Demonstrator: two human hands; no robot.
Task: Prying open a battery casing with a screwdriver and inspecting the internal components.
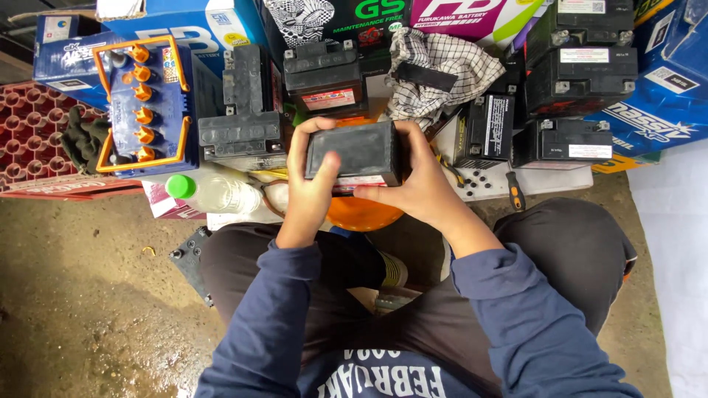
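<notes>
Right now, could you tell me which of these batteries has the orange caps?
The blue battery at far left, with a row of orange caps and an orange handle; the others are black or grey.

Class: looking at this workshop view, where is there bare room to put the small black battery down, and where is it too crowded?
Free: the concrete floor left of the knee, below the red crate. Crowded: everything ahead of both hands, the left hand and right hand holding the black battery, with batteries, a clear bottle, cloth.
</notes>
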